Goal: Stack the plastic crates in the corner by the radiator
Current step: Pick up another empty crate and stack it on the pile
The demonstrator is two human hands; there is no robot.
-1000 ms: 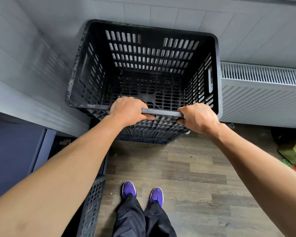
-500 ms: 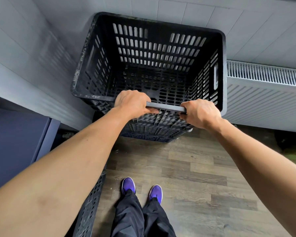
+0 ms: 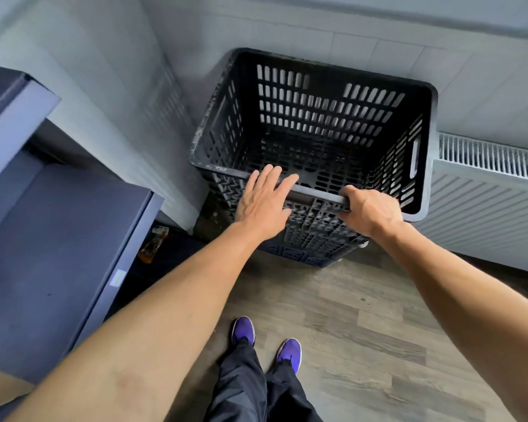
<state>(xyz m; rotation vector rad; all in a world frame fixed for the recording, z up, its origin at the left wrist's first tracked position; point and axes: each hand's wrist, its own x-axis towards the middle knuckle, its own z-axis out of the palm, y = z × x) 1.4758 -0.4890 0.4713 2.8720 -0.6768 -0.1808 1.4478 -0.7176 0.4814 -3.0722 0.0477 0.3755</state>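
Fingers (image 3: 272,178) of the left hand (image 3: 264,205) have just let go and spread flat; the right hand (image 3: 371,210) still grips the black crate's (image 3: 317,123) near rim — it looks seated in the corner beside the radiator (image 3: 485,184).

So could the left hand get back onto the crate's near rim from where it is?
Probably yes: the left hand is open over the black crate rim, fingers already across it, nothing between.
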